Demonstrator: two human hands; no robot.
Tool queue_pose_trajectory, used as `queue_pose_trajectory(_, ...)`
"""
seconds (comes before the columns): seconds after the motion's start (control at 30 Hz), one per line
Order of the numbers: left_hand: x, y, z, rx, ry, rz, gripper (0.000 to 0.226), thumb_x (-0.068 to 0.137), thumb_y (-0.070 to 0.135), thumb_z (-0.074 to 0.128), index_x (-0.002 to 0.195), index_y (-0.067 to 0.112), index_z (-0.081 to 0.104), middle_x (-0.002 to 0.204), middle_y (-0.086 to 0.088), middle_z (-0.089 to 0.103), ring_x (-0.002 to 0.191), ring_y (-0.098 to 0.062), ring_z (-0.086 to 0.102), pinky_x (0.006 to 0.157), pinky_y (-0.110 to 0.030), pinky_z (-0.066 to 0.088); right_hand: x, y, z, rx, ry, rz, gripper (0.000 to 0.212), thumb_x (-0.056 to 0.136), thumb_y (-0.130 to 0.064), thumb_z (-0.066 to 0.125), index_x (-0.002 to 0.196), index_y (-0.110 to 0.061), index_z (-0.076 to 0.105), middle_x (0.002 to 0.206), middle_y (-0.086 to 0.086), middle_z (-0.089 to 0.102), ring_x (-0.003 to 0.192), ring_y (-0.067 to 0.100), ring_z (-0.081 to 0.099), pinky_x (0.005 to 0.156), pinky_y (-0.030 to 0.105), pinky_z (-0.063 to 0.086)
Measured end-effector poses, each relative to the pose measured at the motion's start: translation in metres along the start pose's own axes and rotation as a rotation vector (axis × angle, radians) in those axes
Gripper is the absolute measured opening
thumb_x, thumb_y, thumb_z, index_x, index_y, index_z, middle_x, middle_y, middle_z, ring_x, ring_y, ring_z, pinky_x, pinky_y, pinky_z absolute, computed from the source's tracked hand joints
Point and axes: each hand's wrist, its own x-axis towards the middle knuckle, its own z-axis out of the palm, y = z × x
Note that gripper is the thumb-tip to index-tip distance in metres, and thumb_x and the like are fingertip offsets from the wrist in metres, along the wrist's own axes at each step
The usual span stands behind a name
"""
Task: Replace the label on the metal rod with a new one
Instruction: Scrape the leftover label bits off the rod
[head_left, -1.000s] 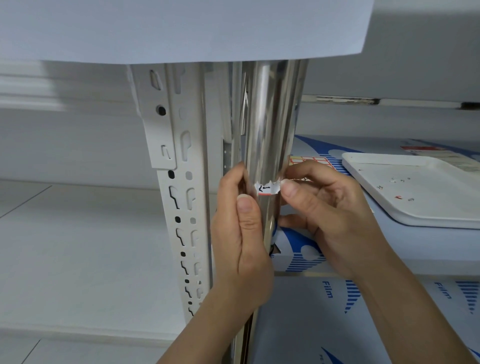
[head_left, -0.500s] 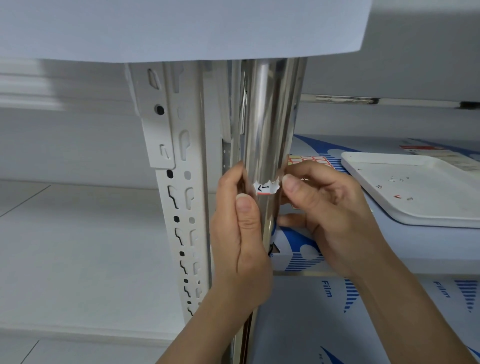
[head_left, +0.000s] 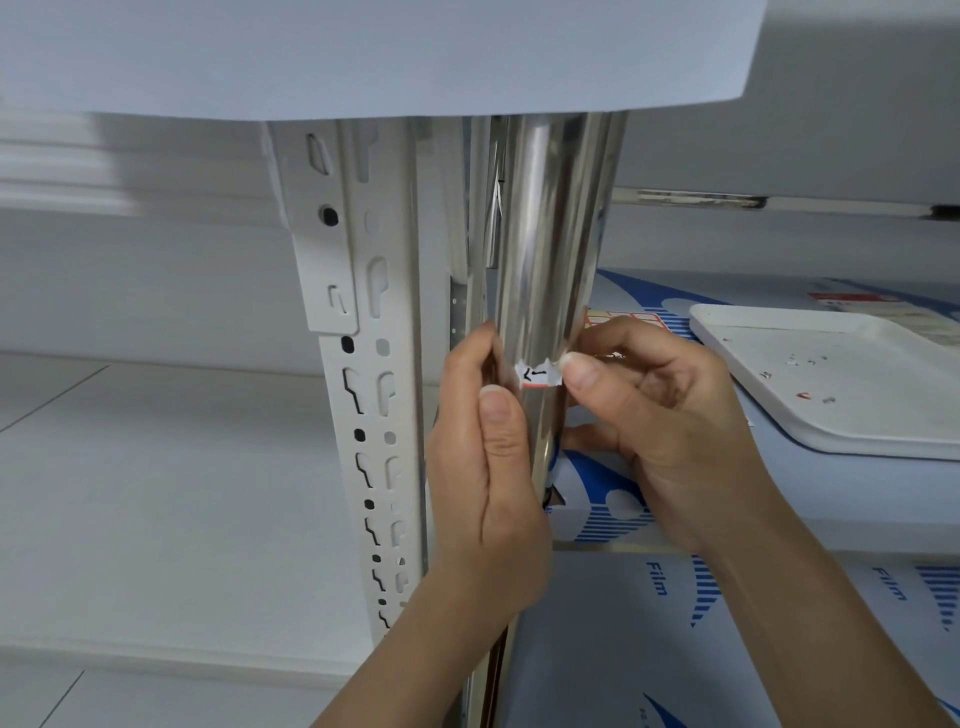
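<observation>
I see soft, even, cool-white light. Bright streaks of glare run down the shiny upright metal rod (head_left: 545, 249). The white shelf underside (head_left: 363, 52) shades the wall below. The left edge smears and straight lines bow.

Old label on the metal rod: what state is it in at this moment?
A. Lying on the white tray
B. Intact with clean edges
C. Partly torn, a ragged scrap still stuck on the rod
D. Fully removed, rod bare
C: a small white scrap of the label with a jagged top edge still clings to the metal rod, the right hand pinching its right edge while the left hand grips the rod.
</observation>
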Motion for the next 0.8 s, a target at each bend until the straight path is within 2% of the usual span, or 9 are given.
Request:
queue_pose_trajectory(0.1, -0.0003, -0.0009, 0.0002, 0.014, 0.001, 0.016, 0.034, 0.100, 0.023, 0.024, 0.119, 0.009, 0.049, 0.076, -0.011, 0.049, 0.066, -0.019, 0.048, 0.061, -0.032, 0.044, 0.0002, -0.0018, 0.0012, 0.014, -0.011, 0.016, 0.016, 0.080, -0.020, 0.068, 0.091, -0.008, 0.068, 0.083, 0.002, 0.075, 0.076, 0.015, 0.074, 0.058, 0.019, 0.055)
queue_pose_trajectory(0.17, -0.0005, -0.0010, 0.0001, 0.016, -0.001, 0.034, 0.034, 0.099, 0.020, 0.024, 0.119, 0.008, 0.048, 0.082, -0.006, 0.052, 0.072, -0.016, 0.050, 0.066, -0.026, 0.045, 0.0003, -0.0016, 0.0002, 0.012, -0.004, 0.022, 0.009, 0.082, -0.014, 0.070, 0.089, -0.009, 0.068, 0.081, 0.000, 0.075, 0.074, 0.013, 0.074, 0.057, 0.018, 0.055)
queue_pose_trajectory(0.23, -0.0006, -0.0016, 0.0002, 0.013, -0.002, 0.035, 0.035, 0.099, 0.020, 0.024, 0.120, 0.007, 0.048, 0.086, -0.004, 0.053, 0.075, -0.013, 0.052, 0.070, -0.021, 0.045, 0.0000, -0.0012, 0.0001, 0.005, 0.000, 0.020, 0.009, 0.083, -0.015, 0.063, 0.089, -0.010, 0.068, 0.080, -0.002, 0.075, 0.072, 0.012, 0.073, 0.056, 0.019, 0.055)
queue_pose_trajectory(0.47, -0.0006, 0.0005, 0.0008, 0.011, 0.014, 0.021, 0.032, 0.099, 0.021, 0.024, 0.119, 0.013, 0.048, 0.084, -0.009, 0.051, 0.072, -0.019, 0.050, 0.066, -0.027, 0.045, 0.0012, -0.0006, 0.0005, -0.010, -0.008, 0.010, 0.025, 0.073, -0.027, 0.068, 0.092, -0.010, 0.068, 0.083, -0.001, 0.076, 0.073, 0.016, 0.074, 0.058, 0.022, 0.057)
queue_pose_trajectory(0.57, -0.0002, 0.0001, 0.0009, 0.009, 0.011, 0.022, 0.032, 0.099, 0.022, 0.024, 0.118, 0.015, 0.048, 0.084, -0.008, 0.052, 0.072, -0.020, 0.051, 0.064, -0.030, 0.046, 0.0012, -0.0001, -0.0006, -0.013, -0.008, 0.006, 0.018, 0.075, -0.025, 0.070, 0.089, -0.013, 0.069, 0.082, -0.002, 0.076, 0.073, 0.016, 0.074, 0.058, 0.022, 0.057)
queue_pose_trajectory(0.63, 0.0001, -0.0003, 0.0009, 0.009, 0.006, 0.036, 0.031, 0.099, 0.021, 0.024, 0.118, 0.015, 0.048, 0.086, -0.007, 0.052, 0.073, -0.019, 0.051, 0.066, -0.028, 0.046, 0.0012, 0.0005, -0.0011, -0.027, -0.009, -0.003, 0.014, 0.077, -0.020, 0.077, 0.087, -0.015, 0.070, 0.081, -0.002, 0.075, 0.073, 0.016, 0.074, 0.058, 0.022, 0.057)
queue_pose_trajectory(0.8, 0.0003, -0.0005, 0.0004, 0.015, 0.002, 0.031, 0.031, 0.099, 0.023, 0.023, 0.117, 0.016, 0.048, 0.082, -0.008, 0.050, 0.069, -0.023, 0.050, 0.062, -0.039, 0.046, 0.0011, 0.0024, -0.0023, -0.048, -0.005, -0.014, 0.010, 0.077, -0.023, 0.068, 0.085, -0.019, 0.072, 0.083, 0.003, 0.077, 0.077, 0.019, 0.075, 0.063, 0.029, 0.059)
